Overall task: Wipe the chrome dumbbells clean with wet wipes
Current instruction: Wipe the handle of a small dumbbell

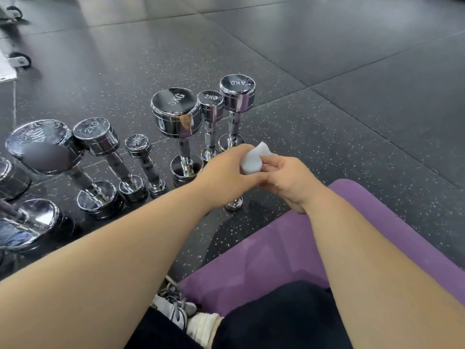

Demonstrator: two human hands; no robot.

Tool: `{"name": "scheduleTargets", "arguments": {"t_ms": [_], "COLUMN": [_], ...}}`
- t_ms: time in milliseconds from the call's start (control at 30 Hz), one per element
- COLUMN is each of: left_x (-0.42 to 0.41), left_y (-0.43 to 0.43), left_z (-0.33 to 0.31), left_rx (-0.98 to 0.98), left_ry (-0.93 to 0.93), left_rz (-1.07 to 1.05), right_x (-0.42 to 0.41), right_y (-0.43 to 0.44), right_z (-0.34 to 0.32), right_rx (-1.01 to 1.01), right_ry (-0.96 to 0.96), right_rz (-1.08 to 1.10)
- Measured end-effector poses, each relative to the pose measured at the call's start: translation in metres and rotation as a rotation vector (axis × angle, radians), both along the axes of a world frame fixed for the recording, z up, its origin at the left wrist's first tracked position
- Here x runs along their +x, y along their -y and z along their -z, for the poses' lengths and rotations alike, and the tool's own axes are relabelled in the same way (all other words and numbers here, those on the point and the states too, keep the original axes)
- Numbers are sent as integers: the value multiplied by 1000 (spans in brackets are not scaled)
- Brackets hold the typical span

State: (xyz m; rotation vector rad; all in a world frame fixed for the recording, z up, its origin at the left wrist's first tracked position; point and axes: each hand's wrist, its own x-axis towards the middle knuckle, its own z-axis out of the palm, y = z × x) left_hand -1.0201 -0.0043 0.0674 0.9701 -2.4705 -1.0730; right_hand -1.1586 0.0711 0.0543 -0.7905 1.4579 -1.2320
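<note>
Left hand (226,177) and right hand (289,182) together pinch wipe (254,159)

Left hand (226,177) and right hand (289,182) hold wet wipe (254,158).

Both forearms bare, converging on frame centre. Left forearm (120,248) enters from the lower left edge and runs diagonally up and right. Right forearm (377,253) enters from the lower right and runs up and left. Left hand (226,177): back toward camera, fingers curled over the top left side of a small white folded wet wipe (255,159). Right hand (289,181): just right of the left hand and touching it, thumb and curled fingers pinching the wipe's lower right edge. Both wrists near straight.
</note>
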Motion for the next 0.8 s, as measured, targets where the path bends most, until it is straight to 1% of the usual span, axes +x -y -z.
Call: {"name": "scheduleTargets", "arguments": {"t_ms": [67,100,133,167,200,267,333,433,500,600,667,700,733,800], "left_x": [-4,-6,-6,-6,-5,-1,7,24,32,34,26,20,13,1], "left_y": [2,3,4,7,10,18,24,23,22,24,24,23,21,16], "left_z": [5,6,6,5,3,0,0,9,14,14,10,7,4,-1], "left_rx": [-258,-389,-490,-553,-582,-565,-543,-396,-339,-452,-537,-548,-541,-467], "left_ry": [136,172,182,182,183,206,198,60,40,185,264,309,348,350], "left_rz": [45,59,68,65,51,12,-48,-117,-71,-44,-101,-138,-181,-238], "right_x": [-4,-4,-3,-1,4,16,31,54,63,65,62,61,59,58], "right_y": [-4,-6,-9,-9,-10,-7,-1,12,17,17,16,15,15,15], "right_z": [8,12,18,23,28,34,40,45,49,50,51,52,54,58], "right_rx": [54,95,156,222,278,314,260,171,148,126,102,91,85,86], "right_ry": [117,138,113,37,-82,-299,-449,-611,-646,-630,-625,-641,-662,-686], "right_rz": [56,77,97,94,59,-68,-162,-209,-184,-175,-164,-154,-143,-120]}}
